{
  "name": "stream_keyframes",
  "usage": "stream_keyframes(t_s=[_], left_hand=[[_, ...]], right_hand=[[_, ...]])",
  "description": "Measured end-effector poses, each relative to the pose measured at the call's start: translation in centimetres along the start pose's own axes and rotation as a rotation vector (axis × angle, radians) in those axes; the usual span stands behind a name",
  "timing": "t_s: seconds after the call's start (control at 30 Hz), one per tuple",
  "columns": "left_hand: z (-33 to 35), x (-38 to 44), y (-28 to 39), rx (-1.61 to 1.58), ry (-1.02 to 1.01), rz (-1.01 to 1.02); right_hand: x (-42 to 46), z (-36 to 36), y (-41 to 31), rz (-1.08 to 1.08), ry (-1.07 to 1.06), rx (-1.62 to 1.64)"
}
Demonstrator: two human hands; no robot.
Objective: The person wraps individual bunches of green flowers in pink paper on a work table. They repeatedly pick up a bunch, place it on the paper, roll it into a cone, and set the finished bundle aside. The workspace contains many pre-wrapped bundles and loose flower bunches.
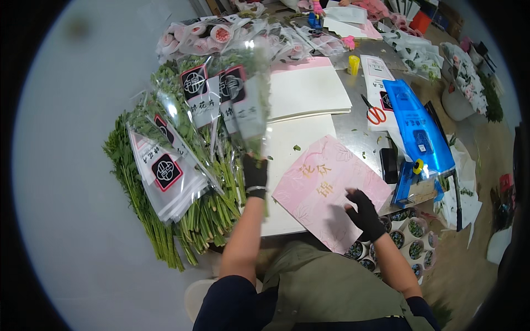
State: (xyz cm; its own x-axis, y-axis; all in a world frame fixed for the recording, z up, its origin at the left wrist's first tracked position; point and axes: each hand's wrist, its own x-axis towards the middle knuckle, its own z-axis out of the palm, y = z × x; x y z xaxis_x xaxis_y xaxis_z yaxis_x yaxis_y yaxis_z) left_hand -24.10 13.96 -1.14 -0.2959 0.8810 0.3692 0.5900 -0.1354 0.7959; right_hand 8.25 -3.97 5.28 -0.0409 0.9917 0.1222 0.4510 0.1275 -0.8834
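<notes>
My left hand point(256, 173), in a black fingerless glove, is closed around the stems of a green bouquet in a clear printed sleeve point(250, 105). The bouquet is blurred and partly hides the stack behind it. Beneath and left of it lie several sleeved green bunches point(198, 95) with cut stems point(207, 223) towards me. My right hand point(364, 215), also gloved, hovers over or rests at the right part of a pink printed paper sheet point(306, 198), fingers apart and holding nothing. Whether it touches the sheet I cannot tell. White paper point(285, 219) lies under the pink sheet.
Red-handled scissors point(376, 115), a black phone point(388, 165), a blue tape dispenser point(403, 188) and blue plastic sleeves point(418, 124) are at the right. A paper stack point(306, 91) and wrapped pink flowers point(207, 37) lie farther back. Wrapped pots or bunches point(415, 250) stand below the table edge.
</notes>
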Motion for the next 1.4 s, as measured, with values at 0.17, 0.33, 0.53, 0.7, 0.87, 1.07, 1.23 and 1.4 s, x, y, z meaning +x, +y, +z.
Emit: stream_keyframes(t_s=[0.17, 0.33, 0.53, 0.7, 0.87, 1.07, 1.23, 1.4], left_hand=[[6.8, -16.2, 8.7, -0.46, -0.356, -0.083], [3.9, -21.1, 11.0, -0.114, -1.11, 0.57], [2.7, -23.7, 5.9, -0.064, -1.128, 0.993], [4.5, -23.6, 4.8, -0.067, -1.275, 1.016], [2.6, -18.4, 10.5, -0.043, -1.456, 0.976], [1.1, -17.9, 13.6, 0.156, -1.465, 0.994], [2.4, -19.9, 13.6, -0.177, -0.978, 1.311], [5.6, -20.3, 14.3, 0.001, -0.875, 1.096]], right_hand=[[6.4, 4.1, -4.4, 0.291, -0.171, 0.267], [1.3, -1.5, 0.2, 0.423, 0.032, -0.135], [-10.9, -5.0, 5.5, 0.088, -0.016, -0.592], [-14.7, -4.2, 8.8, 0.251, -0.124, -0.544], [-12.9, -4.8, 7.3, 0.21, -0.061, -0.411], [-12.1, -4.4, 5.5, 0.119, -0.036, -0.642], [-14.1, -4.0, 5.3, 0.113, -0.014, -0.766], [-12.9, -5.1, 5.5, 0.036, -0.078, -0.778]])
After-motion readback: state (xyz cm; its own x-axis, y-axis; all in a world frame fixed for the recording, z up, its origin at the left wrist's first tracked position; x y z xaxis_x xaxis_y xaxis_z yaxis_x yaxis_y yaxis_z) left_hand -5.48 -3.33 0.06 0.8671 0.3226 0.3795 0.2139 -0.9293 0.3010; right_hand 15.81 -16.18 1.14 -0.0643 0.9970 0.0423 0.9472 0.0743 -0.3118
